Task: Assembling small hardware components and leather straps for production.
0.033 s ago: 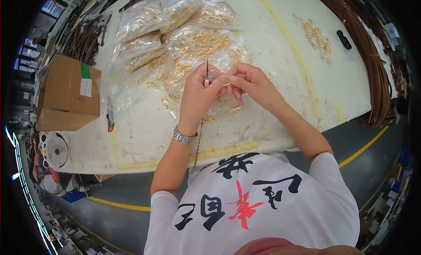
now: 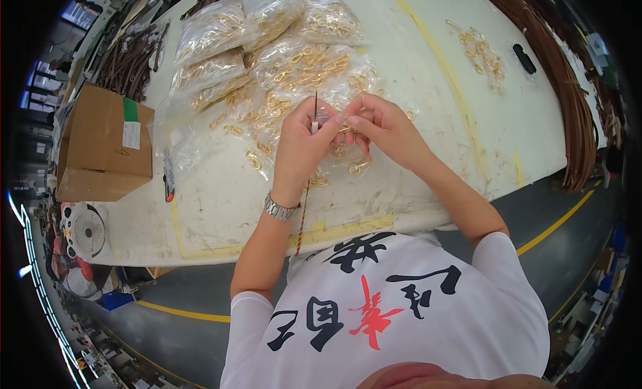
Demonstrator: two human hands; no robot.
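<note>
My left hand is closed around a slim, dark, pointed tool with a pale collar; its point sticks up past the fingers. Thumb and fingers of my right hand pinch a small gold snap hook, which the left fingertips also touch. Its far end is hidden by the fingers. Both hands are close together above loose gold snap hooks and clear plastic. One more gold hook lies just below the right hand. A reddish twisted cord runs from under my left wrist to the table edge.
Clear bags of gold hooks are piled at the back left. A cardboard box, a red-tipped cutter and a white fan are at the left. More hooks, a black object and brown straps lie right.
</note>
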